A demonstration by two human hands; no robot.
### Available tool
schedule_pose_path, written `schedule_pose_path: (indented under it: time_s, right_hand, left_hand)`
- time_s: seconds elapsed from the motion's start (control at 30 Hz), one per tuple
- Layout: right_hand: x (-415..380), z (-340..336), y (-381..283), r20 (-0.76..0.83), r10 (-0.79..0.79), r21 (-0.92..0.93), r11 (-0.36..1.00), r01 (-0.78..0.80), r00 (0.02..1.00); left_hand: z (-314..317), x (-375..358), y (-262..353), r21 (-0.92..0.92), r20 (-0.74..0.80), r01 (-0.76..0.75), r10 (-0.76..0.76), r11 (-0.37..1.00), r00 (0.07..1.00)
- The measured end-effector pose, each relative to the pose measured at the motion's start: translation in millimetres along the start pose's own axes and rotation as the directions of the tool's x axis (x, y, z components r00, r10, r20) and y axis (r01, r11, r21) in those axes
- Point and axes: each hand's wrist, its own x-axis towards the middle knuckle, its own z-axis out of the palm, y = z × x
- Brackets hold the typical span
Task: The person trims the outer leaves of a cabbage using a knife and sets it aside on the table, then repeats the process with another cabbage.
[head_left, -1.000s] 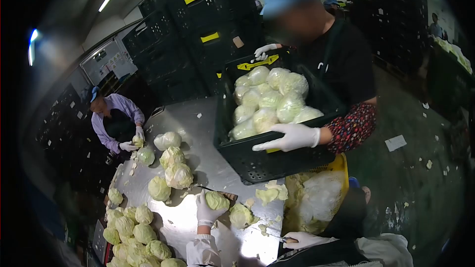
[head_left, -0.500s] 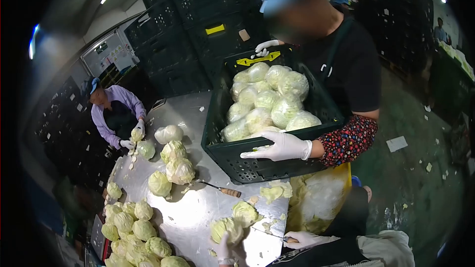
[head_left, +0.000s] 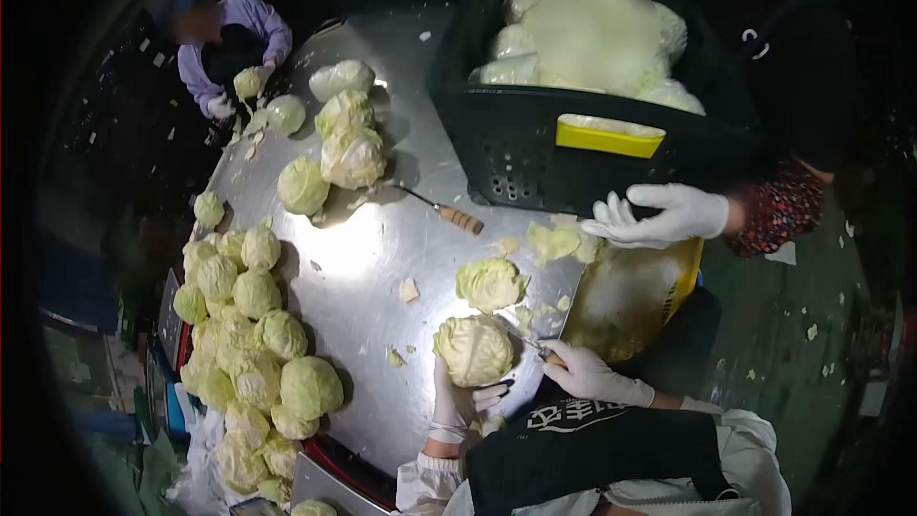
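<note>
My left hand (head_left: 462,399), white-gloved, cups a pale green cabbage (head_left: 473,352) from below and the left side. In my right hand (head_left: 594,378), also gloved, is a knife (head_left: 546,352), gripped by its handle. Its blade points up and left to the right side of the cabbage; whether it touches cannot be made out. Just beyond lies a loose, leafy cabbage piece (head_left: 490,285) on the metal table (head_left: 368,363). Leaf scraps (head_left: 554,242) lie near the table's right edge.
A dark crate (head_left: 516,158) of wrapped cabbages stands at the back right, with a co-worker's gloved hand (head_left: 659,214) before it. Another knife (head_left: 458,218) lies mid-table. Cabbages (head_left: 256,293) pile at left. A yellow bin (head_left: 690,277) sits right. Another person (head_left: 229,53) works at far left.
My view has tipped downward. The knife in my right hand has come up beside the cabbage. The co-worker's near hand has left the crate, whose handle side now faces me.
</note>
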Motion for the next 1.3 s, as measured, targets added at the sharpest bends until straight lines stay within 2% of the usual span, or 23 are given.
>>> schedule_pose_path:
  time_s: [0.03,0.07,0.1,0.13,0.17,0.23,0.3,0.37,0.43,0.5,0.67,0.73,0.83,0.87,0.9,0.93,0.97,1.03,1.07,1.1,1.13,1.17,1.3]
  right_hand:
    - [1.0,4.8,4.6,0.012,0.006,0.010,1.000,-0.006,1.000]
    - [2.1,8.3,10.6,0.010,-0.035,0.001,0.999,0.035,0.999]
    - [2.3,7.8,11.6,0.007,-0.074,-0.008,0.997,0.074,0.997]
    - [2.2,8.3,12.6,0.029,-0.036,-0.027,0.999,0.037,0.999]
    - [2.0,7.3,11.3,0.028,-0.031,-0.027,0.999,0.032,0.999]
    - [2.2,3.5,5.6,0.019,-0.051,-0.127,0.991,0.053,0.999]
    - [2.9,0.5,1.6,0.005,-0.081,-0.172,0.982,0.081,0.997]
    - [3.8,-0.7,-1.9,-0.012,-0.117,-0.217,0.970,0.112,0.993]
    - [1.1,0.2,-2.1,-0.006,-0.105,-0.282,0.954,0.099,0.994]
    - [-2.7,2.9,1.0,0.001,-0.087,-0.307,0.948,0.083,0.996]
    - [0.3,2.9,-6.1,0.037,-0.046,-0.441,0.896,0.058,0.998]
    - [5.6,3.5,-6.8,0.010,-0.083,-0.547,0.833,0.075,0.997]
    - [28.9,9.3,14.9,-0.014,0.010,-0.574,0.818,-0.016,1.000]
    - [31.3,7.8,10.0,-0.033,-0.015,-0.481,0.877,-0.003,0.999]
    - [34.8,5.0,12.1,-0.031,-0.020,-0.482,0.876,0.003,0.999]
    - [31.0,7.0,15.3,-0.038,-0.007,-0.346,0.938,-0.006,0.999]
    - [30.3,6.5,15.6,-0.045,0.001,-0.207,0.978,-0.011,0.999]
    - [27.2,0.1,12.6,-0.009,0.046,-0.135,0.990,-0.047,0.999]
    - [29.6,-6.2,4.2,0.055,0.117,-0.098,0.989,-0.112,0.992]
    - [30.9,-8.9,0.7,0.120,0.185,-0.064,0.982,-0.178,0.975]
    - [31.0,-8.5,1.7,0.135,0.195,0.044,0.978,-0.203,0.971]
    - [29.2,-11.5,-1.0,0.169,0.190,0.069,0.977,-0.203,0.967]
    - [19.7,-26.1,-1.7,0.065,0.099,-0.049,0.994,-0.096,0.993]
  left_hand:
    - [-16.2,5.2,-9.2,-0.006,-0.015,0.005,-0.005,1.000,1.000]
    - [-17.8,8.3,-11.1,0.228,-0.098,-0.152,0.178,0.962,0.979]
    - [-14.7,7.6,-10.9,0.459,-0.132,-0.267,0.362,0.847,0.923]
    - [-10.1,5.4,-17.9,0.591,-0.056,-0.464,0.608,0.660,0.792]
    - [-2.4,2.2,-14.9,0.590,-0.056,-0.462,0.604,0.663,0.795]
    - [9.1,-1.8,-11.2,0.677,0.003,-0.559,0.757,0.480,0.653]
    - [34.3,-3.5,-8.8,0.682,-0.003,-0.546,0.748,0.487,0.663]
    - [34.8,9.6,-14.2,0.614,-0.006,-0.633,0.804,0.472,0.594]
    - [36.4,14.2,-18.4,0.602,-0.044,-0.612,0.786,0.513,0.616]
    - [34.0,22.7,-24.8,0.620,-0.020,-0.656,0.845,0.430,0.535]
    - [41.6,23.8,-20.4,0.629,-0.029,-0.654,0.853,0.421,0.521]
    - [43.9,24.9,-20.1,0.622,-0.019,-0.660,0.852,0.420,0.523]
    - [36.9,30.9,-28.8,0.666,0.028,-0.660,0.873,0.347,0.488]
    - [38.2,31.6,-31.0,0.695,0.076,-0.666,0.894,0.270,0.441]
    - [39.5,32.9,-31.9,0.721,0.115,-0.666,0.913,0.194,0.391]
    - [35.0,28.7,-30.3,0.697,0.089,-0.670,0.898,0.254,0.432]
    - [29.5,23.8,-27.6,0.702,0.084,-0.665,0.898,0.255,0.432]
    - [16.3,13.3,-24.9,0.583,-0.065,-0.647,0.822,0.491,0.565]
    - [9.3,8.6,-22.7,0.521,-0.073,-0.650,0.787,0.554,0.612]
    - [5.5,3.4,-23.3,0.522,-0.081,-0.650,0.790,0.553,0.607]
    - [3.1,-4.2,-24.4,0.507,-0.024,-0.656,0.770,0.559,0.637]
    - [2.5,-11.1,-26.0,0.491,0.032,-0.661,0.746,0.568,0.665]
    - [2.2,-22.7,-41.1,0.465,0.092,-0.710,0.768,0.530,0.633]
